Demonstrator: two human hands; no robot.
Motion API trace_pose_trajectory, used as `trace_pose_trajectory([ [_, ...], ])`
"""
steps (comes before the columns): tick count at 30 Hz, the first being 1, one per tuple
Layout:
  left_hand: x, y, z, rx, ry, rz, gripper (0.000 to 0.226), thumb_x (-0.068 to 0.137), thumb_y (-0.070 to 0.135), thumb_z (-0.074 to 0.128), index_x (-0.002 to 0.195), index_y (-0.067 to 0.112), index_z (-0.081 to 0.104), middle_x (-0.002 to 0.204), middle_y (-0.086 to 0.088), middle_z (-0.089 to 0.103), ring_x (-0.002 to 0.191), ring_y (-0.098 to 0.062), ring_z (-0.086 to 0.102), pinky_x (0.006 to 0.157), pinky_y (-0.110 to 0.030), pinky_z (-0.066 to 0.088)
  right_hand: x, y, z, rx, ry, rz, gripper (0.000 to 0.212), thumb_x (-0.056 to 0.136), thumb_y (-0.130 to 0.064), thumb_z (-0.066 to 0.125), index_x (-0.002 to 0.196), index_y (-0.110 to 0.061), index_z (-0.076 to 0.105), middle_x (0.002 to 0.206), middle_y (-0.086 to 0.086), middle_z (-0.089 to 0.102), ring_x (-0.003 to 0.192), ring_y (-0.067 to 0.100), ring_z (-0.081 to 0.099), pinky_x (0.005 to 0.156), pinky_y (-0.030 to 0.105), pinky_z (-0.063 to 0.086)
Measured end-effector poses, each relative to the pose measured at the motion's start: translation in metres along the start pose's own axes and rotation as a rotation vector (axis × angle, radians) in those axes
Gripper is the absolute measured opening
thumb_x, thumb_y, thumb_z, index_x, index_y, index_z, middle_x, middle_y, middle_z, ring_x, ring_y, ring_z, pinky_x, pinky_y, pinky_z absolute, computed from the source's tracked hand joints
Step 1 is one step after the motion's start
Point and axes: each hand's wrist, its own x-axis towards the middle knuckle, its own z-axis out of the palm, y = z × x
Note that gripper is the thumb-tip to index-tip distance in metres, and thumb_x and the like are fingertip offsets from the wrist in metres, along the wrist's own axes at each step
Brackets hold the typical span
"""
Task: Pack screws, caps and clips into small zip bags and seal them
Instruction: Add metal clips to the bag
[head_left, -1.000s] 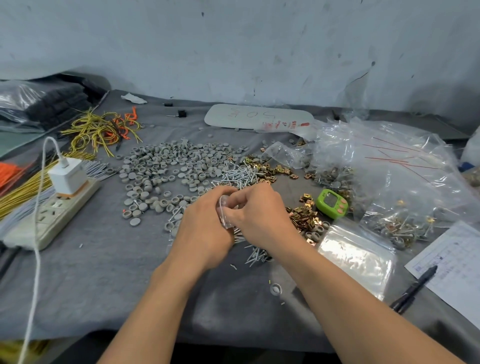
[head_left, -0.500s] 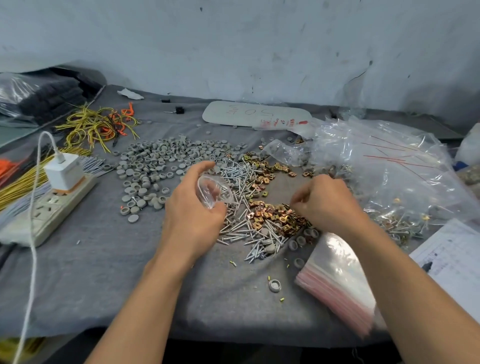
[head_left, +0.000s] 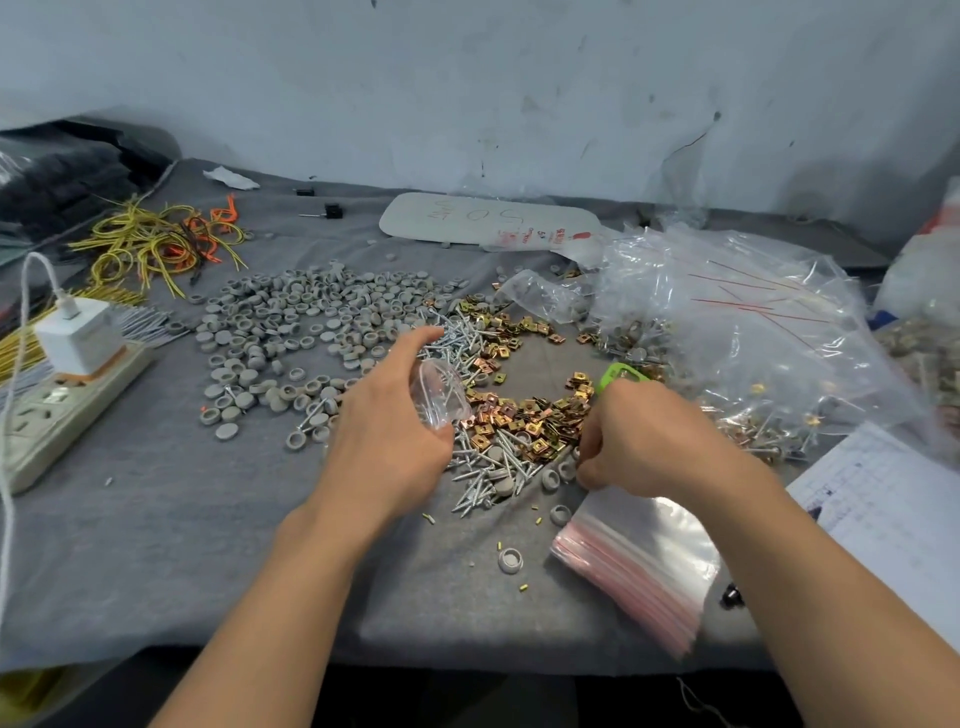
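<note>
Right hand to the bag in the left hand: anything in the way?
Nothing visible blocks it. Between the right hand and the small zip bag held by the left hand there are only loose clips and screws, lying low on the table. The hand can pass above them.

Your hands no longer meet at the small zip bag — your right hand has left it and now sits low at the near edge of the clips, fingers curled down. Your left hand holds the bag alone, its mouth now rounded open toward the pile.
</note>
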Motion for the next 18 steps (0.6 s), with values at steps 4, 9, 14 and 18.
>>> trace_pose_trajectory([
  [4,0.000,0.004,0.003,0.038,-0.015,-0.009,0.095,0.075,0.000,0.081,0.145,0.049,0.038,0.102,0.011,0.064,0.073,0.000,0.055,0.051,-0.009,0.035,-0.001,-0.004,0.007,-0.049,0.048,0.007,0.009,0.082,-0.027,0.076,0.089,-0.021,0.079,0.083,0.003,0.072,0.077,0.027,0.067,0.073,0.040,0.061],
  [9,-0.002,0.008,0.005,0.060,-0.037,0.005,0.093,0.076,-0.001,0.079,0.142,0.050,0.039,0.090,0.014,0.061,0.061,-0.003,0.055,0.046,-0.011,0.035,0.002,0.017,0.008,0.156,0.077,0.036,0.018,0.092,-0.017,0.064,0.087,-0.025,0.080,0.089,-0.003,0.075,0.082,0.021,0.068,0.078,0.040,0.060],
  [14,-0.003,0.012,0.012,0.034,-0.079,0.018,0.091,0.075,0.000,0.082,0.138,0.051,0.042,0.093,0.014,0.061,0.066,-0.004,0.056,0.049,-0.012,0.038,0.002,0.010,0.005,0.618,0.212,-0.035,0.012,0.090,-0.024,0.078,0.079,-0.030,0.081,0.072,-0.013,0.075,0.063,0.000,0.066,0.054,0.009,0.046],
  [18,-0.001,0.016,0.016,0.032,-0.062,0.042,0.083,0.075,0.008,0.079,0.134,0.054,0.045,0.098,0.016,0.064,0.080,0.002,0.058,0.063,-0.013,0.039,-0.002,-0.017,0.004,0.723,0.292,-0.108,0.017,0.083,-0.025,0.084,0.068,-0.032,0.079,0.057,-0.020,0.068,0.053,-0.004,0.062,0.048,0.009,0.043],
])
